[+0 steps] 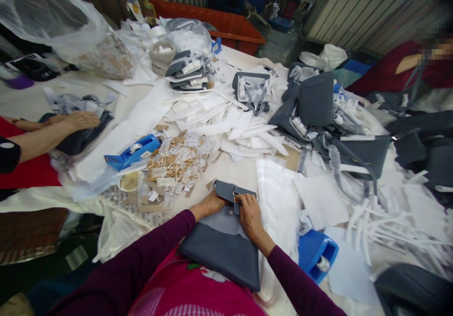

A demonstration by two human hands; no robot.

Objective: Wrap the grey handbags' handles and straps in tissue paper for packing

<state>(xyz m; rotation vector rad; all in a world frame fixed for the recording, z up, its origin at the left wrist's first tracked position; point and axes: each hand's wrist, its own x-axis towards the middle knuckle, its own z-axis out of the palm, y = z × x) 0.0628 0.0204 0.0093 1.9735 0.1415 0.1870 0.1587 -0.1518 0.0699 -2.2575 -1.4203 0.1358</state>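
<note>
A dark blue-grey handbag (221, 255) lies against my front at the table's edge, its flap (226, 191) folded up and away from me. My left hand (211, 203) grips the left side near the flap, fingertips partly hidden under it. At the flap's small metal clasp (235, 195), my right hand (250, 217) has its fingers pinched together. A short strap tab (236, 207) hangs below that clasp. Between my hands shows the bag's lighter grey inner panel (221, 226).
Left of the bag lie a heap of string tags (180, 160) and a blue tape dispenser (132, 151). Another blue dispenser (317, 255) stands right. White paper strips (240, 127) and more grey bags (316, 99) cover the table beyond. A co-worker's hands (76, 121) work at left; another person sits right.
</note>
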